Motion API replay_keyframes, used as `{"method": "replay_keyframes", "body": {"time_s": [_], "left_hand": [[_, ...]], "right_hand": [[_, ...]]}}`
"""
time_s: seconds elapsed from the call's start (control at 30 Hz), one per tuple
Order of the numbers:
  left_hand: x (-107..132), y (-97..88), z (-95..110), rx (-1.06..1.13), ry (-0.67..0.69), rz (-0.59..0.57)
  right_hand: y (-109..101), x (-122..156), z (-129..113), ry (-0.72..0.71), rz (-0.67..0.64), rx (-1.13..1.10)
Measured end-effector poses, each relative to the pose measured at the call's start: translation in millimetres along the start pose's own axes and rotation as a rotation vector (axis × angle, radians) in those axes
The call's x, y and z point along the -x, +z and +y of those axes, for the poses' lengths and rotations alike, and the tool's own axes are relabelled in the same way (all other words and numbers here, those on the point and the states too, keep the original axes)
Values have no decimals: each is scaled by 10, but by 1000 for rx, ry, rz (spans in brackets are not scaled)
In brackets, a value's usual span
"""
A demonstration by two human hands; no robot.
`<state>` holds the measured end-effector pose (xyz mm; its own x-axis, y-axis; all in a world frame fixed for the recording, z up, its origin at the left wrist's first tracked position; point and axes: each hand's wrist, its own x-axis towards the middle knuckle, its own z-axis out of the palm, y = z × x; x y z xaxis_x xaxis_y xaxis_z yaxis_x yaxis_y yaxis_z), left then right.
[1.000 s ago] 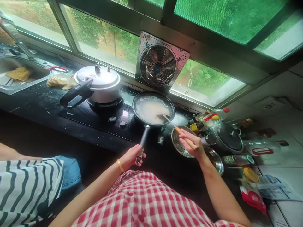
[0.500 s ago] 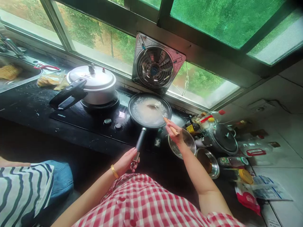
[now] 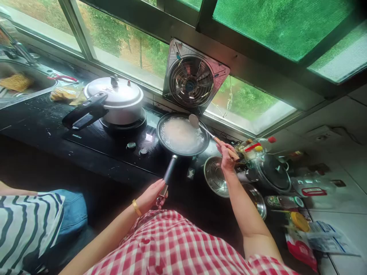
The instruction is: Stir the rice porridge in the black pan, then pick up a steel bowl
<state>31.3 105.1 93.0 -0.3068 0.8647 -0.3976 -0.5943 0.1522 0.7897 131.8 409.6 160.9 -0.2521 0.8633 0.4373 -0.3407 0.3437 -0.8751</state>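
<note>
Left hand (image 3: 153, 194) clamps the pan (image 3: 182, 134) handle's end at the counter edge; right hand (image 3: 228, 154) grips the spoon (image 3: 212, 134), bowl raised over the pan's far rim. Steel bowl (image 3: 215, 176) crowds right, cooker (image 3: 114, 100) left, the knobs between.

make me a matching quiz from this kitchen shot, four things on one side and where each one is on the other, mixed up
Things
1. silver pressure cooker with black handle
2. long metal spoon with wooden handle
3. black frying pan of white liquid
4. empty round steel bowl

Places
A. on the counter below the right hand
B. on the hob's left burner
C. on the right burner, handle in the left hand
D. in the right hand's grip, bowl raised over the pan's far rim

Pairs: 1-B, 2-D, 3-C, 4-A
</note>
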Motion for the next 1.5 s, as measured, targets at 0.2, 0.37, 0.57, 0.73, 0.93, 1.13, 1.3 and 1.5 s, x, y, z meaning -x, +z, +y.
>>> {"method": "replay_keyframes", "body": {"time_s": [0.2,0.37,0.57,0.73,0.93,1.13,1.3,1.5], "left_hand": [[2,12,-6,5,-11,13],[23,26,9,-8,1,23],[10,20,9,-22,-1,32],[-18,-16,-39,-35,6,30],[5,7,-10,-38,3,26],[10,14,8,-37,1,19],[4,10,2,-27,-2,19],[2,8,-10,-16,0,26]], "right_hand": [[-109,-151,272,138,86,52],[-255,-112,300,246,131,27],[-373,148,185,428,90,-54],[-308,358,79,477,29,-82],[-261,436,-32,561,133,-151],[-302,496,56,709,227,-213],[-260,472,80,683,268,-257],[-196,287,2,409,205,-157]]}}
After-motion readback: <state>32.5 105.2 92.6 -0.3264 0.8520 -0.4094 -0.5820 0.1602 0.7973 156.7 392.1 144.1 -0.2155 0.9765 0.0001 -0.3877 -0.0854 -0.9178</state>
